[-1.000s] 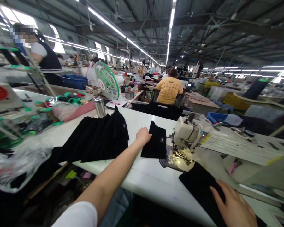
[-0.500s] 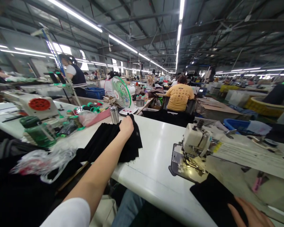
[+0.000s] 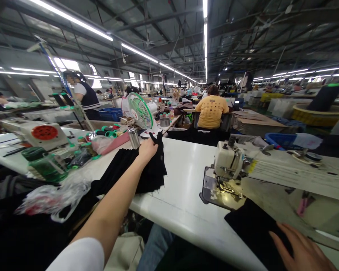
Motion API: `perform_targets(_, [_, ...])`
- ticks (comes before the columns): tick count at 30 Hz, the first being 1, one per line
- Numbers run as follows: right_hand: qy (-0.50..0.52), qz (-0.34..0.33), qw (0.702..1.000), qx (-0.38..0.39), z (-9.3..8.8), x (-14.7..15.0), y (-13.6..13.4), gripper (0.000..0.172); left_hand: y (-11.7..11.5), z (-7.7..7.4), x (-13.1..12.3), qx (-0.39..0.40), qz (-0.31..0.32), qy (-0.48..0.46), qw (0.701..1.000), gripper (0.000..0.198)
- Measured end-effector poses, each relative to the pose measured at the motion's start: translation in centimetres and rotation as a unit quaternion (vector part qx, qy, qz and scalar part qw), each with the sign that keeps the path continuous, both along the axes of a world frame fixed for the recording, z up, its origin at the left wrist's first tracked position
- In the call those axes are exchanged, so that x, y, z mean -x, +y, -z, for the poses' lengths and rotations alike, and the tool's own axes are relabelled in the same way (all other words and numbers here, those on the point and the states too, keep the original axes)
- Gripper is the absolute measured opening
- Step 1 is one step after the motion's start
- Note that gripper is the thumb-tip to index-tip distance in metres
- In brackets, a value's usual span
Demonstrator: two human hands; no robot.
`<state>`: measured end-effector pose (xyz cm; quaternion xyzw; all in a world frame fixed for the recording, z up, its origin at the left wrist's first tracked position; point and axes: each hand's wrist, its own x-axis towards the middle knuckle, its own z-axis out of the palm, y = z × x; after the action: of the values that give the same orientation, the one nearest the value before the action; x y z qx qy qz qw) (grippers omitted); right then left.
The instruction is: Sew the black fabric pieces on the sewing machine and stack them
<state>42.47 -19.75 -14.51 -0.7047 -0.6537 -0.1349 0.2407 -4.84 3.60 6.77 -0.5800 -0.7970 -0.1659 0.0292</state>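
Observation:
My left hand [image 3: 147,151] reaches out over a pile of black fabric pieces [image 3: 121,165] on the white table. Its fingers are closed on the far edge of a black fabric piece [image 3: 157,165] with a frayed near edge and a small light label. A corner of the cloth sticks up beyond the fingers. At the lower right, my right hand [image 3: 299,248] lies with thumb and fingers apart on another black fabric panel [image 3: 251,229]. That panel sits just in front of the sewing machine's metal plate [image 3: 214,192]. The lower part of the right hand is out of frame.
The sewing machine [image 3: 228,162] stands at the right, its lamp lit, with pink-handled snips [image 3: 302,205] by it. Past the pile are a steel flask [image 3: 133,138] and a green fan [image 3: 141,111]. A green bottle [image 3: 45,163] and plastic bags [image 3: 53,195] lie left. Co-workers sit ahead.
The view has shifted slightly. At my left hand, the top corner of the black fabric piece now stands higher and more pinched up. My right hand stays on its panel.

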Motion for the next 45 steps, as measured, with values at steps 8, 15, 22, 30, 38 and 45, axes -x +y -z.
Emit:
perform_targets(8, [-0.006,0.024,1.000,-0.005,-2.1,1.8,-0.3,0.053,-1.8,-2.2,1.6,0.011,0.059,-0.014,0.998,0.030])
perform_targets(15, [0.088,0.074,0.992,0.047,-5.8,3.4,-0.9,0.037,-5.4,1.4,1.7,0.013,0.005,0.054,0.998,0.043])
perform_targets(22, [0.179,0.122,0.975,0.044,-7.0,2.3,-0.1,0.020,-9.9,2.6,-6.2,-0.165,0.326,0.109,0.924,0.067])
perform_targets(30, [0.394,0.022,0.919,0.022,-11.0,6.3,-1.7,0.020,-14.1,8.4,-14.9,0.129,0.475,-0.352,0.797,0.060])
perform_targets(38, [0.550,-0.072,0.829,0.074,-12.1,9.7,-3.8,0.039,-15.4,9.7,-18.0,0.096,0.398,-0.635,0.655,0.032])
perform_targets(45, [0.262,-0.112,0.945,-0.161,-16.0,12.5,-3.1,0.042,-17.7,8.1,-16.1,-0.173,0.571,-0.337,0.728,0.038])
